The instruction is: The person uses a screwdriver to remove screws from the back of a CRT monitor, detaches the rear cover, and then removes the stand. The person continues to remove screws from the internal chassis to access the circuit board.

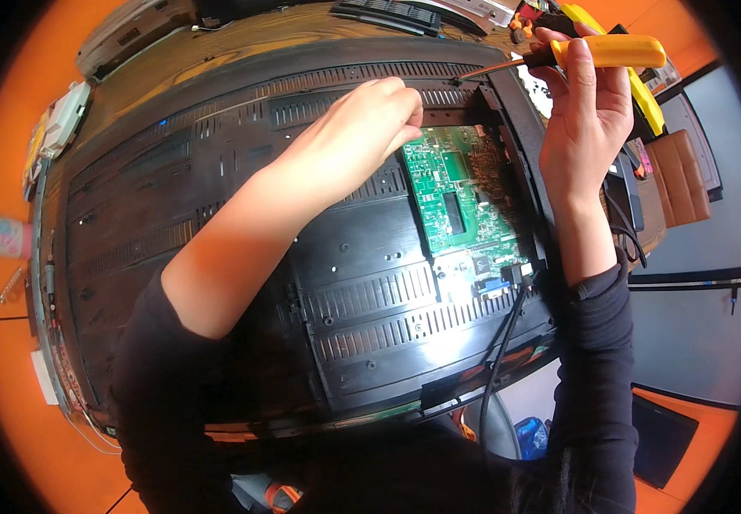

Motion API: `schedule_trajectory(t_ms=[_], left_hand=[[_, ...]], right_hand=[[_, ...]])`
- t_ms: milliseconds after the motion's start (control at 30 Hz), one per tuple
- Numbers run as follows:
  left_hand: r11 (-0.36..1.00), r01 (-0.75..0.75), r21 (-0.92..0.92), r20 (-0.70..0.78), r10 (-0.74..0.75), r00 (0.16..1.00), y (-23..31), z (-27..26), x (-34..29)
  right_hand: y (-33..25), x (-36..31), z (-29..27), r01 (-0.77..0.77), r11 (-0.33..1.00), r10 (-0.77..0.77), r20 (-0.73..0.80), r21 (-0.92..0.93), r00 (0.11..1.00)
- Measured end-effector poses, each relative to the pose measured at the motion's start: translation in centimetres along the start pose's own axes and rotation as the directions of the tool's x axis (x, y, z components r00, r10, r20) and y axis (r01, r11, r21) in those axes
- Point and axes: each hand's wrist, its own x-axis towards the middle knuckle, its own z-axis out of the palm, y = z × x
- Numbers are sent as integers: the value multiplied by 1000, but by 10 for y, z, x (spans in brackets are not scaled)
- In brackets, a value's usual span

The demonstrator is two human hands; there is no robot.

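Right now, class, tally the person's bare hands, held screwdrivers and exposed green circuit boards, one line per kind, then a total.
Left hand and right hand: 2
Yellow-handled screwdriver: 1
Green circuit board: 1
Total: 4

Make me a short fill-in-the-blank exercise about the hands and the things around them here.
1. The yellow-handled screwdriver is in the person's ____ hand.
2. The screwdriver's shaft points toward the picture's ____ side.
3. The circuit board is mostly ____ in colour.
4. The vented panel under the left hand is coloured ____.

Missing words: right; left; green; black.
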Motion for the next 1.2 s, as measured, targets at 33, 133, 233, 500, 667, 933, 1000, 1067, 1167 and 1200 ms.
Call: schedule_trajectory(t_ms=[33, 133, 233, 500, 667, 933, 1000, 1067, 1167, 1200], left_hand=[[996, -37, 76, 0, 37, 999, 1, 1, 0], [984, -36, 172, 31, 31, 999, 4, 2, -2], [955, -76, 286, 53, 63, 997, 5, 2, -2], [936, -131, 325, 31, 128, 991, 1, 4, 2], [980, -30, 195, -12, 33, 999, -7, 0, 3], [-222, 149, -964, 245, -509, 825, -23, -27, 3], [-321, 132, -938, 287, -505, 814, -28, -30, 0], [-421, 149, -895, 340, -429, 837, -32, -31, -4], [-511, 180, -840, 332, -223, 916, -35, -30, -7], [-534, 201, -821, 335, -166, 927, -34, -28, -7]], right_hand=[[0, 0, -1, 0, 1000, 0, -8, -5, 1000], [1, -1, 0, -18, 1000, 17, -27, -24, 999], [2, -2, 0, -12, 1000, 12, 23, -24, 1000], [0, -4, 5, -40, 999, 40, 91, -2, 995], [0, -4, 11, -76, 993, 86, -105, 96, 991], [-7, -2, 3, 43, 998, -39, 87, -45, 995], [-11, -3, 6, 80, 986, -57, 155, -143, 986], [-16, -4, 12, 99, 977, -62, 195, -188, 979], [-21, -3, 26, 152, 979, -134, 136, -137, 982], [-19, -2, 34, 199, 979, -197, 53, -38, 979]])
